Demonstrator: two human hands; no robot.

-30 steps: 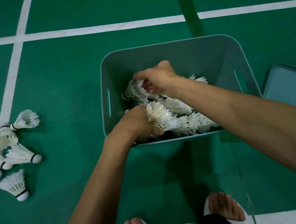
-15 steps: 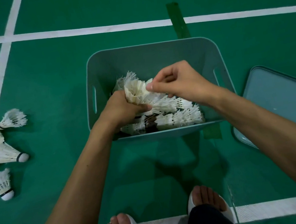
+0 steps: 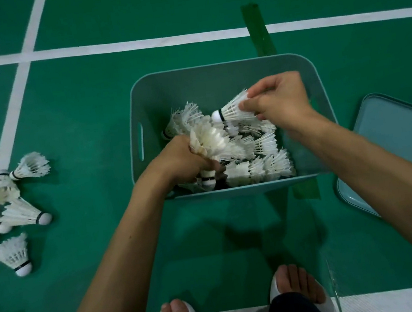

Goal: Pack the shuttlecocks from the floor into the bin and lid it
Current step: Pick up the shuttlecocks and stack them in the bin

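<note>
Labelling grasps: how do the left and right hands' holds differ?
Left hand grips a bunch of shuttlecocks in a fist; right hand pinches a single shuttlecock by its skirt. Left hand sits near the front wall of the bin; right hand farther back. Both hold white shuttlecocks over the bin.

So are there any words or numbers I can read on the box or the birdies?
None. The bin, lid and shuttlecocks show no readable words, numbers or logos.
The white lines are plain court markings, not writing.
</note>
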